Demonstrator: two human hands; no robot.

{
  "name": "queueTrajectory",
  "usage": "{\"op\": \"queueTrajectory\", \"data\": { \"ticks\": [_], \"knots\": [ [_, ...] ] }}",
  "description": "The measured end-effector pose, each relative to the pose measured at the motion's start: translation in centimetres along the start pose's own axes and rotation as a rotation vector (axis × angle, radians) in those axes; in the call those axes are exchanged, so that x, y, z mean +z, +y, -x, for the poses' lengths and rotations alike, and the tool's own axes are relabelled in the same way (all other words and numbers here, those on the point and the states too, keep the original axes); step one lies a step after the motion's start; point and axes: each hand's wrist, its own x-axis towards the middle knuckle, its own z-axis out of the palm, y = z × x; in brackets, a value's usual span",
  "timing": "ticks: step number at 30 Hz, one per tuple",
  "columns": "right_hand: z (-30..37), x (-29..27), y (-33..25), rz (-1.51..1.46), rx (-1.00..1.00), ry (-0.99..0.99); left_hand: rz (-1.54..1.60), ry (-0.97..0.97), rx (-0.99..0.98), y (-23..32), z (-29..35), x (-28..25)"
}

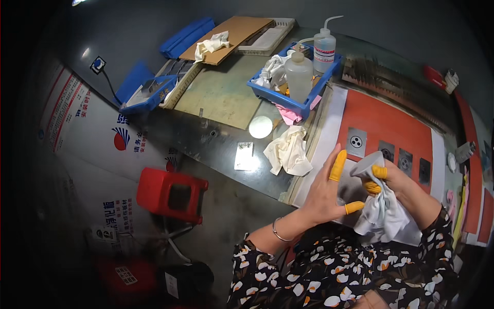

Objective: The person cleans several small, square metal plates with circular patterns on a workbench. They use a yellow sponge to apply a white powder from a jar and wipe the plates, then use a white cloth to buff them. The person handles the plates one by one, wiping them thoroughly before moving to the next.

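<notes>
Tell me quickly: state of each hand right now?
Left hand: open, holding nothing visible; contact with the cloth can't be told.
Right hand: closed, holding the cloth and a grey piece.

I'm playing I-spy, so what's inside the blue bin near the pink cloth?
Two bottles and crumpled white cloth show inside the blue bin. Anything beneath them is hidden.

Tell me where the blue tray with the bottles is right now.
In the head view, the blue tray sits on the table above and slightly right of centre, left of the orange-red mat and beyond the crumpled cream cloth.
</notes>
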Motion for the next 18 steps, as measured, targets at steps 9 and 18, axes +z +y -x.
{"op": "queueTrajectory", "data": {
  "ticks": [9,18],
  "knots": [
    [-4.6,4.7,-2.4,0.756,0.271,-0.285,0.006,-0.144,0.276,-2.3,0.4,-0.6],
    [-1.1,5.3,-4.3,1.707,-0.781,0.246,0.482,-0.084,-0.28,-4.0,-1.7,3.2]
  ]
}}
